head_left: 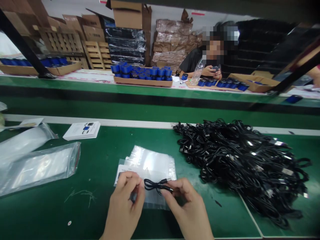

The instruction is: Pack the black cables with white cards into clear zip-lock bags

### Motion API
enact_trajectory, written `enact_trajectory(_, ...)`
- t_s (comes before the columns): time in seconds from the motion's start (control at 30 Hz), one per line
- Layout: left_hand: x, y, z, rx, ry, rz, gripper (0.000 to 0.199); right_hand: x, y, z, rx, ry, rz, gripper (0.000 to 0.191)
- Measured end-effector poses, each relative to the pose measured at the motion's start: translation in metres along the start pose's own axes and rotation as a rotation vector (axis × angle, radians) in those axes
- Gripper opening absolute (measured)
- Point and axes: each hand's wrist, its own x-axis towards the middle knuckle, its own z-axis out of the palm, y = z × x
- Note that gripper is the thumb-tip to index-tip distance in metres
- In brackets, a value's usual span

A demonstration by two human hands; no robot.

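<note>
Between my hands is a short black USB cable (157,185), coiled and bundled at its middle. My right hand (186,205) pinches its plug end between thumb and fingers. My left hand (126,200) is closed, thumb against forefinger, right at the left end of the cable's loops; whether it grips the loop or plastic film is hidden. Beneath both hands lie clear plastic bags (152,160) in a loose stack. A printed white card (122,169) shows through the plastic by my left fingers, partly covered by them.
To the right spreads a large heap of black cables (232,156). Packs of clear bags (42,163) lie at left, with a stack of printed cards (82,130) behind. Across the raised shelf stand cardboard trays (142,81) of blue-black items and a bottle (197,71). A person (197,60) sits beyond, holding something round.
</note>
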Motion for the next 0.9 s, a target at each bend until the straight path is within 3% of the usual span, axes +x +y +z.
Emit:
enact_trajectory(0.2, -0.007, 0.000, 0.003, 0.032, 0.034, 0.102, 0.011, -0.001, -0.002, 0.010, 0.265, 0.015, 0.025, 0.018)
enact_trajectory(0.4, -0.013, 0.003, 0.002, 0.019, 0.076, 0.211, 0.015, -0.005, -0.003, 0.018, 0.106, -0.086, -0.213, 0.011)
enact_trajectory(0.5, -0.014, 0.005, 0.000, -0.030, 0.118, 0.208, 0.016, -0.008, -0.005, 0.013, 0.111, -0.224, -0.268, 0.034)
enact_trajectory(0.6, -0.016, 0.011, -0.001, -0.130, 0.145, 0.157, 0.017, -0.009, -0.005, 0.008, 0.109, -0.260, -0.254, 0.051)
enact_trajectory(0.67, -0.018, 0.016, -0.001, -0.180, 0.147, 0.107, 0.017, -0.008, -0.006, 0.005, 0.045, -0.232, -0.259, 0.045)
enact_trajectory(0.8, -0.022, 0.021, -0.001, -0.205, 0.130, 0.076, 0.018, -0.003, -0.010, 0.001, -0.097, -0.177, -0.292, 0.011)
enact_trajectory(0.9, -0.022, 0.021, -0.002, -0.190, 0.130, 0.075, 0.018, -0.001, -0.013, 0.000, -0.064, -0.241, -0.235, 0.008)
